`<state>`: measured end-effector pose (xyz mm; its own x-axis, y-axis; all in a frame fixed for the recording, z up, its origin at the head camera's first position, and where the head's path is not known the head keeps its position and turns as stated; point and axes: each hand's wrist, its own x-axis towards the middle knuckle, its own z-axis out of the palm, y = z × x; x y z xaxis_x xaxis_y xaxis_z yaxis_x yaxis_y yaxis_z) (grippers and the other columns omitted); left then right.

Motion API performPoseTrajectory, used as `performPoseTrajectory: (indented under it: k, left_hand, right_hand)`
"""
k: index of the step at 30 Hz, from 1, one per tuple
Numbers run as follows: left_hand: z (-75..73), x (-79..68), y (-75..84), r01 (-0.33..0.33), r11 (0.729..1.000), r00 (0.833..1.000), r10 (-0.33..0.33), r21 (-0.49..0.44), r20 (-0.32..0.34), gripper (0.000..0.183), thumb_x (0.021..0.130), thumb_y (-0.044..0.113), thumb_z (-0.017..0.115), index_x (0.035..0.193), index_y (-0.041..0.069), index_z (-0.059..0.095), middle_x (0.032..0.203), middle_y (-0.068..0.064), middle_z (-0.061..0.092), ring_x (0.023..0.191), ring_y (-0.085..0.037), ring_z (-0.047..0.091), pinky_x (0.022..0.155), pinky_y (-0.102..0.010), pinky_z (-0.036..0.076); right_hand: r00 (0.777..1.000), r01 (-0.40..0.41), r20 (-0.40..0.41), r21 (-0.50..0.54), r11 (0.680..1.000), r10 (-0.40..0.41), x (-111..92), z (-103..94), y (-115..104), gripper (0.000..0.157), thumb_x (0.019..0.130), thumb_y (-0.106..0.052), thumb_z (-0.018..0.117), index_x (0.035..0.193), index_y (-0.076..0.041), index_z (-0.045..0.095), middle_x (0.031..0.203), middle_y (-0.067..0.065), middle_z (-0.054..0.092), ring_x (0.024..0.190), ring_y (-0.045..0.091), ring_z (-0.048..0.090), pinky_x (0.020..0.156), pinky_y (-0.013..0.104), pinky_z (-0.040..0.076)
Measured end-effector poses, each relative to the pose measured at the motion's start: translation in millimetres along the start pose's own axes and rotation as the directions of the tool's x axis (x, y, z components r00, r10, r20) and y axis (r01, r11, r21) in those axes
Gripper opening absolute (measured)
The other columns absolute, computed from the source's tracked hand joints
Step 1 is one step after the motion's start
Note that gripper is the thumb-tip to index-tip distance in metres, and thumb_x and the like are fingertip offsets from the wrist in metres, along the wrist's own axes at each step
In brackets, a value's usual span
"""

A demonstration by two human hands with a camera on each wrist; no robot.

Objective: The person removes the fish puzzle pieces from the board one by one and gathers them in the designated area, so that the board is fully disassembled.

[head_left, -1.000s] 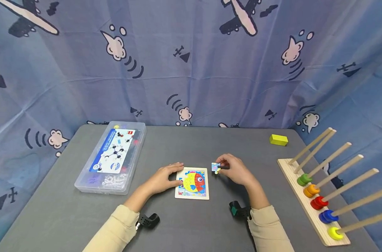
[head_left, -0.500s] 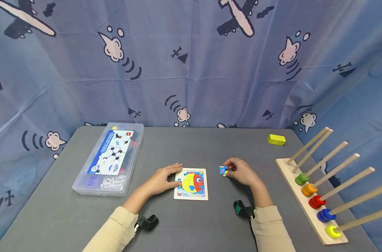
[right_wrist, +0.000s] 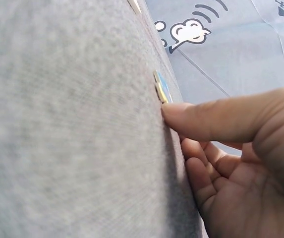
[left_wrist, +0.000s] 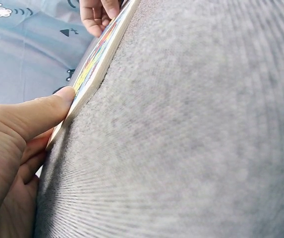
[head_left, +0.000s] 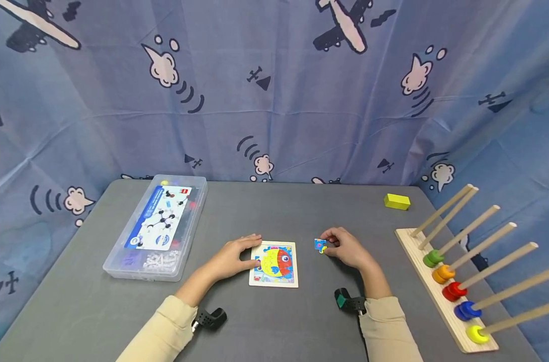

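Note:
A square puzzle board (head_left: 274, 263) with a yellow and red fish picture lies flat on the grey table (head_left: 274, 211). My left hand (head_left: 235, 256) rests on the board's left edge with fingers laid out; in the left wrist view its thumb (left_wrist: 42, 111) touches the side of the board (left_wrist: 99, 54). A small blue puzzle piece (head_left: 320, 245) lies on the table to the right of the board. My right hand (head_left: 345, 248) sits beside it. In the right wrist view one fingertip (right_wrist: 174, 109) touches the edge of the piece (right_wrist: 161, 87), the other fingers loosely curled.
A clear plastic box (head_left: 157, 226) of molecule-model parts stands at the left. A wooden rack (head_left: 442, 286) with slanted pegs and coloured rings lines the right edge. A yellow block (head_left: 396, 201) lies at the back right. Blue patterned cloth hangs behind.
My right hand moved right and down, away from the board, and brought the blue piece onto the table. The left hand stayed on the board.

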<state>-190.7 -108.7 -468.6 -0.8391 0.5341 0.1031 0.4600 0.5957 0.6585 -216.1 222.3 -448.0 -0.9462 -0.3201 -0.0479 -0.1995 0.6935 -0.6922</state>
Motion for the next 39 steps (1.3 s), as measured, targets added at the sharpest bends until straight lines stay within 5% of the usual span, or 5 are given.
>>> performPoseTrajectory:
  k: [22, 31, 39]
  left_hand:
    - [1.1, -8.8, -3.2, 0.01, 1.0, 1.0, -0.01, -0.011, -0.011, 0.058, 0.085, 0.028, 0.071, 0.135, 0.004, 0.053, 0.143, -0.008, 0.049, 0.137, -0.026, 0.039, 0.114, -0.047, 0.029]
    - [-1.3, -4.6, -2.5, -0.005, 1.0, 1.0, 0.005, -0.014, -0.013, 0.058, 0.085, 0.026, 0.071, 0.134, 0.002, 0.053, 0.143, -0.01, 0.048, 0.137, -0.027, 0.039, 0.116, -0.045, 0.027]
    - [0.7, 1.0, -3.9, -0.022, 0.999, 1.0, 0.022, -0.03, 0.009, 0.058, 0.085, 0.026, 0.07, 0.134, 0.001, 0.053, 0.143, -0.011, 0.048, 0.137, -0.028, 0.039, 0.116, -0.046, 0.026]
  right_hand:
    - [0.998, 0.063, 0.021, 0.026, 0.998, -0.064, -2, 2.1, -17, 0.048, 0.081, -0.007, 0.07, 0.124, 0.007, 0.054, 0.121, 0.023, 0.058, 0.113, 0.037, 0.054, 0.098, 0.052, 0.044]
    - [0.989, 0.131, 0.066, 0.072, 0.989, -0.136, 1, 11.1, -47, 0.052, 0.084, -0.011, 0.071, 0.13, 0.005, 0.051, 0.13, 0.022, 0.056, 0.121, 0.038, 0.052, 0.102, 0.052, 0.042]
    - [0.968, 0.141, 0.196, 0.082, 0.987, -0.154, 11, 30.8, -76, 0.051, 0.084, -0.009, 0.069, 0.131, 0.001, 0.051, 0.13, 0.017, 0.056, 0.12, 0.033, 0.053, 0.104, 0.049, 0.043]
